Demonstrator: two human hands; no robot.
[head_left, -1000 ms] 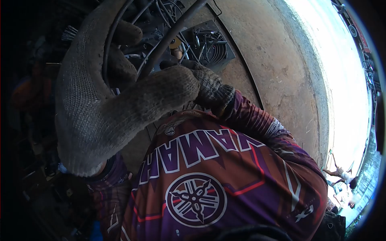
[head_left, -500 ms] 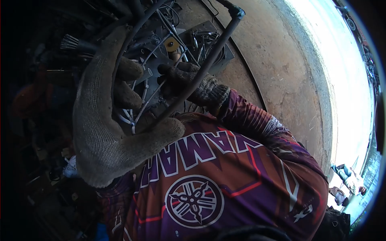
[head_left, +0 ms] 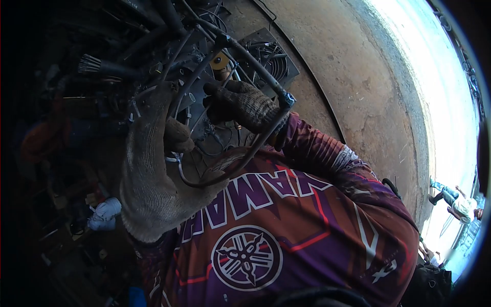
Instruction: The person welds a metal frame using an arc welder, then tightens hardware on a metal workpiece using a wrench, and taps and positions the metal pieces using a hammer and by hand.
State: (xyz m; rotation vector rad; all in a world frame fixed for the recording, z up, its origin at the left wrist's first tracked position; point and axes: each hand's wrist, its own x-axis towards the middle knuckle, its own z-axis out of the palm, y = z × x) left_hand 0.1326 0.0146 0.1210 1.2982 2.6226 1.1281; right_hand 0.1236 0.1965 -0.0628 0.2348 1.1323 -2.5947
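Note:
My left hand (head_left: 153,169), in a pale knitted work glove, is wrapped round a bent dark metal rod frame (head_left: 261,71). Its thumb lies along the frame's lower curve. A bluish welded joint (head_left: 287,99) shows at the frame's right corner. Behind the frame, my right hand (head_left: 240,105), in a darker, dirty glove, is closed with its fingers bent. What it grips is too dark to make out; thin rods pass close to its fingertips. A yellow disc-like part (head_left: 220,60) lies just beyond it.
A dark metal plate (head_left: 291,71) holding a coil and small metal pieces lies on the stained concrete floor (head_left: 353,97). A long thin bar (head_left: 312,79) runs beside it. A bundle of rods (head_left: 91,63) stands at left. A person (head_left: 463,207) is outside at far right.
The metal frame has swung down towards my chest, its welded corner dropping from the top to beside my right wrist. My left hand has shifted right with it. The right hand stays nearly in place.

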